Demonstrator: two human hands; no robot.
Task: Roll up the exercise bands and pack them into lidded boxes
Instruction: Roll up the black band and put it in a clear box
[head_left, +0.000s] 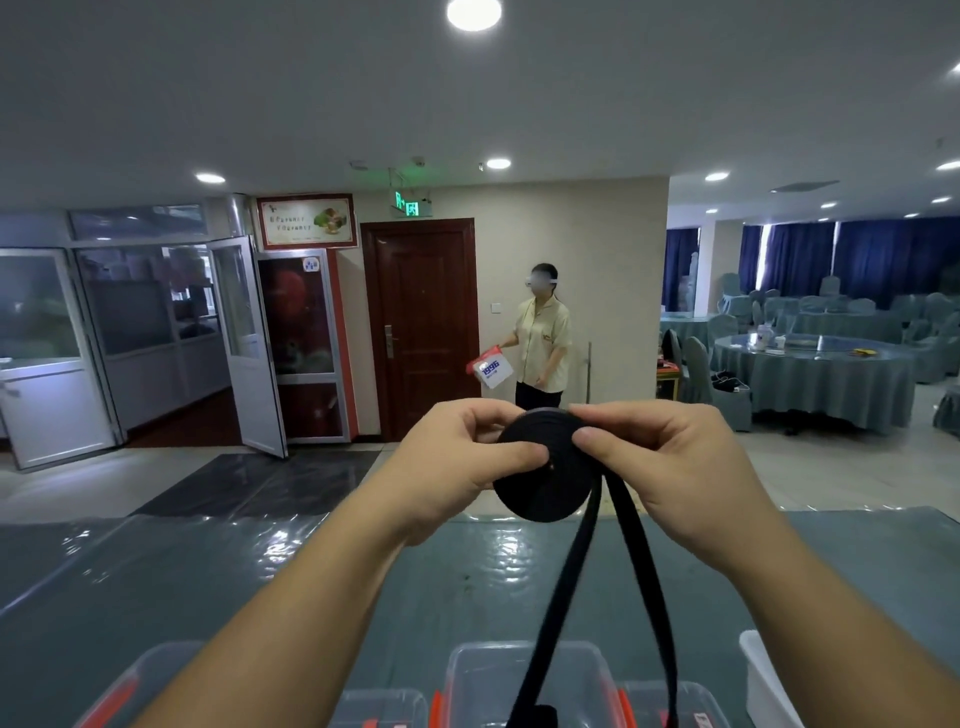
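A black exercise band is wound into a thick roll (545, 483), held up in front of me above the table. My left hand (457, 462) pinches the roll's left side with thumb on its face. My right hand (665, 457) pinches its right side, thumb near the top edge. Two loose black tails (566, 613) hang from the roll down past the bottom edge of the view. Clear plastic boxes with orange-red latches stand at the near table edge: one in the middle (519, 675), one at left (150, 675), one at right (691, 701).
The table (260, 582) has a grey-green cloth under shiny clear plastic. A white object (763, 675) stands at the near right. Beyond the table a person (543, 338) stands by a dark red door holding a bag. Round covered tables and chairs fill the right background.
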